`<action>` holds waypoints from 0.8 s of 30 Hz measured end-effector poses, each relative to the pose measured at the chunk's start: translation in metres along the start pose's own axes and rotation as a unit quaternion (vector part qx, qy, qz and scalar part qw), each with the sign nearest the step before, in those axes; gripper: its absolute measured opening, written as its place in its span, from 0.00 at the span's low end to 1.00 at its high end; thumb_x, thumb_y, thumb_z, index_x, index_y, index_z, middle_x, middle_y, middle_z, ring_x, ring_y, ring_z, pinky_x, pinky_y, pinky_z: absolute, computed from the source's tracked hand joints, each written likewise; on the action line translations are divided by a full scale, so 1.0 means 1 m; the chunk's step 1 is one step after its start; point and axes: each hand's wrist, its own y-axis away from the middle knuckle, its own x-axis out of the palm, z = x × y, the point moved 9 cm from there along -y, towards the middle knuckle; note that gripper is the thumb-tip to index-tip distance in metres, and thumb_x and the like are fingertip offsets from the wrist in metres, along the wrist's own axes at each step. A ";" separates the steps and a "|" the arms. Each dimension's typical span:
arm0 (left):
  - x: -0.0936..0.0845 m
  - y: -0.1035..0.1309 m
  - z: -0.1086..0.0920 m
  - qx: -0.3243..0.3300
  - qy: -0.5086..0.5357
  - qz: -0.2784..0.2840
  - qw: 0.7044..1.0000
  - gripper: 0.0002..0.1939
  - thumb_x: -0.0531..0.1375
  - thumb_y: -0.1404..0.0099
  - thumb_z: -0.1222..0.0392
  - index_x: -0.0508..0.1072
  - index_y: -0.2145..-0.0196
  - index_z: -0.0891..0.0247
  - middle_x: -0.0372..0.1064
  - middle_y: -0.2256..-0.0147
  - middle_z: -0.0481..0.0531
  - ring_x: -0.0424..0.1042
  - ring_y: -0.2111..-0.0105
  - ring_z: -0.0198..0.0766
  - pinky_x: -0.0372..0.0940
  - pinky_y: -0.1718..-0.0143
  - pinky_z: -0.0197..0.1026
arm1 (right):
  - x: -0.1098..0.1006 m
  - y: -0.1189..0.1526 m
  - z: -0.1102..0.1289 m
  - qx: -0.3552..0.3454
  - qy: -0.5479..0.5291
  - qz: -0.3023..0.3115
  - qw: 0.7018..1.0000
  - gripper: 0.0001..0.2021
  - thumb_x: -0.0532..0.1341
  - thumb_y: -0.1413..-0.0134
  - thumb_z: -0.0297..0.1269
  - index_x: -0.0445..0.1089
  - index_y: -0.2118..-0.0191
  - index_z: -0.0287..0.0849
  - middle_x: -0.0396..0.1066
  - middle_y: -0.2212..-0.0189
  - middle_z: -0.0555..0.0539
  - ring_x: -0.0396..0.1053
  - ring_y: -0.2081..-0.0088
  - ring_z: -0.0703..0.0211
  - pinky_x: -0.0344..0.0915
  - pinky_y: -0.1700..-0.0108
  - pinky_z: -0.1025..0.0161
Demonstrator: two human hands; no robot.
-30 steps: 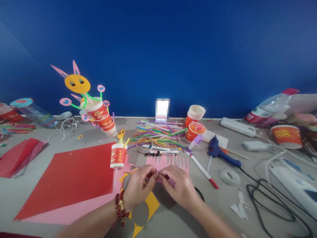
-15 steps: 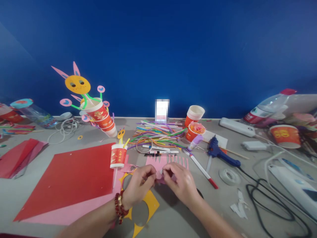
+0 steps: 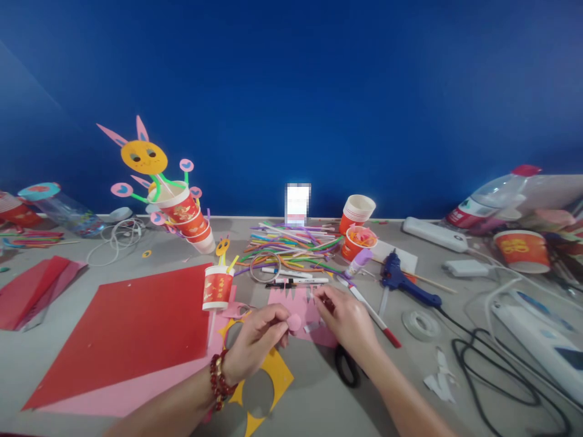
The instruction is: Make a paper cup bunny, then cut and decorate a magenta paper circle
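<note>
1. Far left, a clear jar with a blue-rimmed lid leans at the back of the table
2. A red sheet lies flat, with a pink one showing along its near edge
3. Behind it stands a leaning stack of red cups, topped by a yellow face with pink ears
4. A small cup with a little yellow face on top stands by the red sheet's right edge
5. A yellow sheet with round holes cut out lies partly under the left arm
6. The left hand, a red bead bracelet on its wrist, pinches a pink disc by its left edge between thumb and fingers
7. The pink disc is small, flat, round and pale; its visible side looks plain, turned towards the camera, and the fingertips hide its left rim; it is between the hands, in front of a fringed sheet
8. The fringed sheet is pink too, its far edge cut into points; a white scrap shows against it
9. The right hand is apart from the disc, fingers curled, thumb near forefinger; whether it grips anything I cannot tell
10. Just right of it lies a red-capped marker, then a blue glue gun and a tape roll
</note>
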 end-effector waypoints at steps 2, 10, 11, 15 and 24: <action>0.000 0.000 -0.001 0.006 0.008 -0.001 1.000 0.12 0.53 0.29 0.56 0.72 0.63 0.65 0.66 0.70 0.51 0.66 0.73 0.32 0.62 0.70 0.36 | -0.005 -0.002 0.002 -0.017 -0.001 -0.011 1.000 0.08 0.54 0.43 0.32 0.71 0.66 0.43 0.75 0.68 0.45 0.71 0.66 0.52 0.64 0.64 0.60; -0.004 -0.001 0.006 -0.016 -0.010 -0.015 1.000 0.12 0.53 0.29 0.54 0.69 0.65 0.64 0.65 0.74 0.47 0.65 0.75 0.32 0.60 0.72 0.35 | 0.016 0.013 0.034 0.042 -0.400 0.098 0.910 0.11 0.58 0.41 0.44 0.72 0.61 0.43 0.73 0.68 0.46 0.71 0.69 0.58 0.69 0.66 0.63; -0.003 -0.002 0.006 -0.016 -0.017 -0.016 1.000 0.12 0.53 0.29 0.54 0.69 0.65 0.64 0.65 0.75 0.47 0.65 0.75 0.32 0.60 0.72 0.35 | 0.022 0.016 0.035 0.067 -0.446 0.114 0.885 0.11 0.60 0.42 0.46 0.71 0.62 0.43 0.72 0.69 0.47 0.71 0.69 0.58 0.70 0.65 0.62; -0.002 -0.003 0.003 -0.018 -0.056 -0.016 0.998 0.13 0.52 0.29 0.54 0.69 0.67 0.64 0.65 0.75 0.48 0.64 0.76 0.33 0.59 0.73 0.35 | 0.035 0.021 0.029 0.132 -0.524 0.112 0.834 0.15 0.66 0.49 0.49 0.68 0.64 0.43 0.67 0.73 0.51 0.69 0.71 0.61 0.71 0.65 0.62; -0.007 -0.003 0.002 -0.033 -0.027 -0.030 0.999 0.13 0.53 0.31 0.54 0.72 0.66 0.66 0.67 0.72 0.51 0.65 0.72 0.35 0.60 0.70 0.36 | 0.023 0.018 0.037 0.037 -0.398 0.059 0.915 0.08 0.63 0.45 0.38 0.69 0.61 0.42 0.69 0.70 0.49 0.68 0.69 0.61 0.67 0.66 0.65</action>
